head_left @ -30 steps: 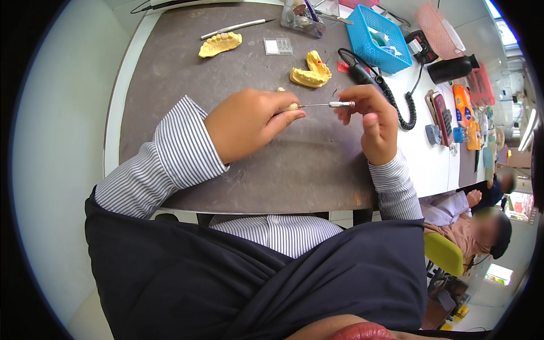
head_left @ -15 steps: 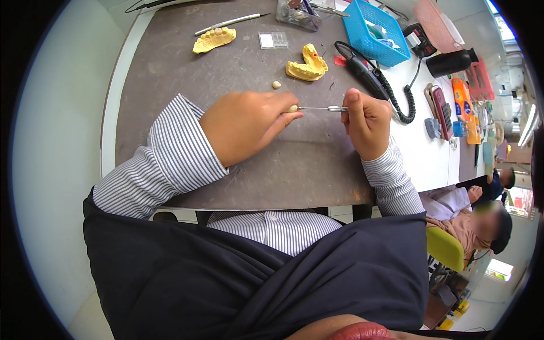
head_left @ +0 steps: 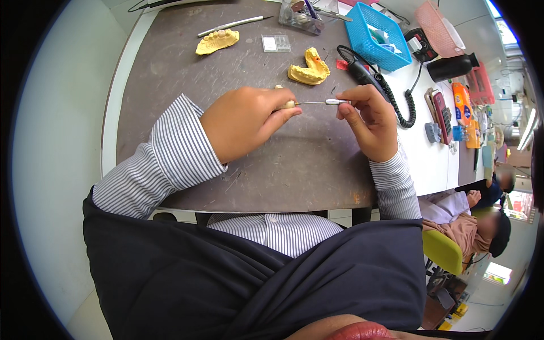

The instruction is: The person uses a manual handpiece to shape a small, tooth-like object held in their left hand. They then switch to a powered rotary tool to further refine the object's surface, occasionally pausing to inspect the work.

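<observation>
- Over on the left, a yellow dental cast sits on the brown-topped table, a row of teeth along its upper edge.
- Just beyond it lies a slim, pointed tool, tip toward the right.
- Here's the left hand, out of a striped cuff, thumb and forefinger pinched on a small cream tooth-shaped piece above the table.
- Beyond those knuckles, a clear compartment case lies flat; nearer, a second pale piece peeks past the forefinger.
- Across the gap between the hands runs a thin metal driver, its shaft level, its end meeting the pinched piece.
- Above that shaft, a curved yellow cast rests on the table.
- And the right hand has thumb and fingertips closed on the driver's silver handle, well apart from the left hand.
- Just beyond it, a black handpiece with a coiled cord, then a blue basket farther back.
</observation>
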Motion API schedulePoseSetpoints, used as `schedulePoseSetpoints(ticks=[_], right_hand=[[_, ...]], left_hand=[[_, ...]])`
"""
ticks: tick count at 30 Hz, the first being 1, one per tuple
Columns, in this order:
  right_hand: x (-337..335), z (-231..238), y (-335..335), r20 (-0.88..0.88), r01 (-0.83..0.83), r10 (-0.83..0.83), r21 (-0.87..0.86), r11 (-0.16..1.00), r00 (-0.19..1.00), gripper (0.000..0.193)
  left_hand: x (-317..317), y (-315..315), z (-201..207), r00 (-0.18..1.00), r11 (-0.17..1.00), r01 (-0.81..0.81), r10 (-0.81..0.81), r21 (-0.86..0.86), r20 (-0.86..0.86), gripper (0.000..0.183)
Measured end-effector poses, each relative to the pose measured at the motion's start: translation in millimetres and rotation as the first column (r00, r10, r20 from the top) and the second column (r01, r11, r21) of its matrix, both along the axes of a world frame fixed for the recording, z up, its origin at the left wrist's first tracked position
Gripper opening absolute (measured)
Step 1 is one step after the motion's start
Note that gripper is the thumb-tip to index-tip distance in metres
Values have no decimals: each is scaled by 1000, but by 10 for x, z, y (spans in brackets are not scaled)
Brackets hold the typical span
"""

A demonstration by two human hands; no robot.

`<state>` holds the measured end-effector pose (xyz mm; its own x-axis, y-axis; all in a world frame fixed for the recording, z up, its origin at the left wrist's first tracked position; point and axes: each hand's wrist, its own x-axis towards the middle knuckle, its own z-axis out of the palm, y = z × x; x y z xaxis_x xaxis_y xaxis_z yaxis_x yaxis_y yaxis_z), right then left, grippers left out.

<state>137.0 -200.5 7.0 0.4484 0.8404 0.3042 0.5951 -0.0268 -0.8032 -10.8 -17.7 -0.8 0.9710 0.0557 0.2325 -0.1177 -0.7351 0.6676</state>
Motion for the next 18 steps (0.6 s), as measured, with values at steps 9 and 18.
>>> schedulePoseSetpoints(ticks=[9, 18], right_hand=[[119, 26, -64, -169, -72, 57, -86, 994, 984, 10], [85, 3, -2, -142, -66, 77, 83, 994, 987, 13]], left_hand=[[13, 17, -1, 1000, 999, 16, -16, -32, 0, 21], [22, 22, -8, 1000, 999, 18, -19, -34, -10, 21]])
